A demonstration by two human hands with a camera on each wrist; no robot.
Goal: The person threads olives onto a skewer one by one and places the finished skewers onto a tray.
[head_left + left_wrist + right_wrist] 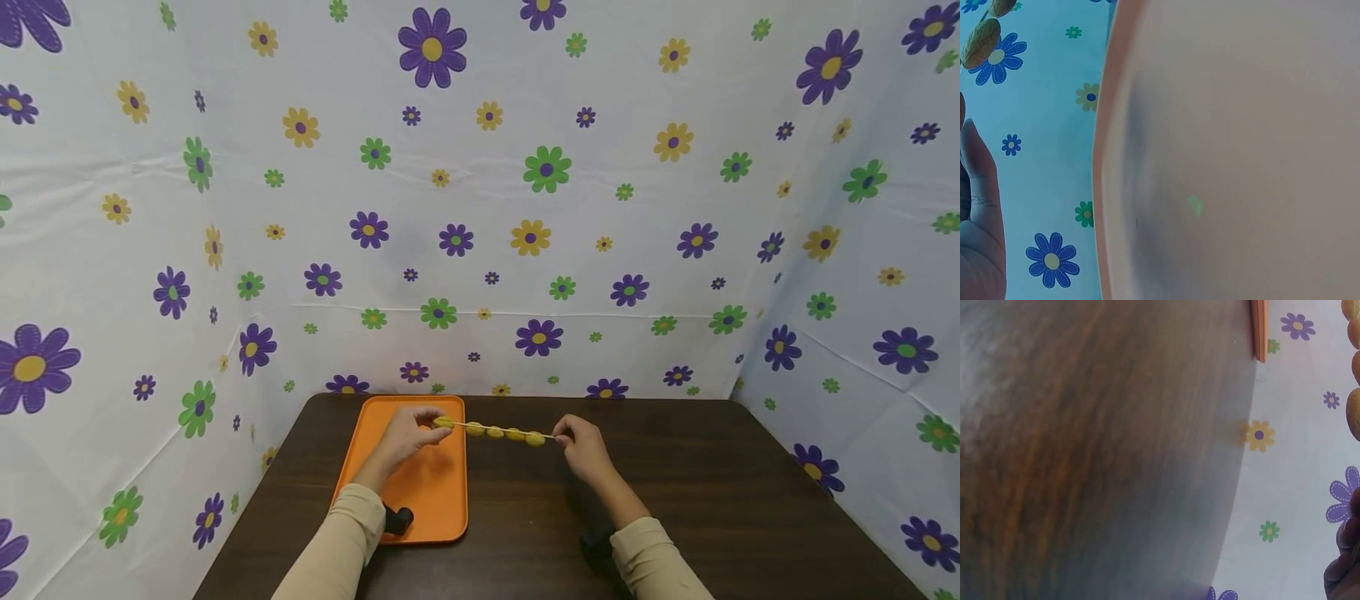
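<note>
A thin pale skewer [551, 436] threaded with several oval yellow-brown pieces [515, 434] is held up nearly level between both hands. My left hand [405, 437] pinches the piece at the left end, over the orange tray. Over the dark table, my right hand [587, 450] pinches the bare right end of the skewer. In the left wrist view, rough-skinned pieces [981, 44] show above the thumb. Rounded golden pieces [1354, 412] line the right edge of the right wrist view, above the curled fingers [1340, 569]. I cannot tell what food the pieces are.
The orange tray [431, 500] lies on the left part of the dark wooden table [720, 500]. A white flower-print cloth [480, 200] hangs behind the table and along both sides. Black wrist devices [397, 520] hang below the forearms.
</note>
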